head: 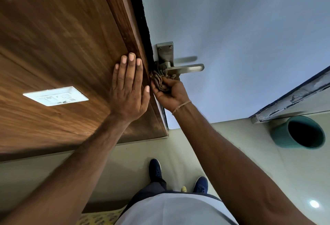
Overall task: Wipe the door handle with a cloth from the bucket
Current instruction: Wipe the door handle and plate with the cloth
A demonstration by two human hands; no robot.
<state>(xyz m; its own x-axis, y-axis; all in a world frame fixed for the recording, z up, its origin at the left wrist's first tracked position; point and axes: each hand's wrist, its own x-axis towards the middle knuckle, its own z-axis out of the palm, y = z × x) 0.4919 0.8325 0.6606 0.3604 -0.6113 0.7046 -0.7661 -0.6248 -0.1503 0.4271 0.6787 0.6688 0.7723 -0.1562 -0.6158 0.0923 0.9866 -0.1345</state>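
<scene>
A silver lever door handle [187,69] on a metal backplate [165,51] sticks out from a pale blue door [232,37]. My right hand [169,93] is shut on a crumpled brown cloth [159,78], pressed against the base of the lever close to the door's edge. My left hand [129,89] lies flat with fingers spread on the wooden door frame [125,19], just left of the cloth. A teal bucket [298,131] stands on the floor at the right, its inside dark.
A white switch plate [55,96] is set in the wood panel at left. My two blue shoes [156,169] stand on the pale tiled floor. A worn grey ledge [289,97] runs above the bucket. A yellow patterned mat [96,218] lies at the bottom.
</scene>
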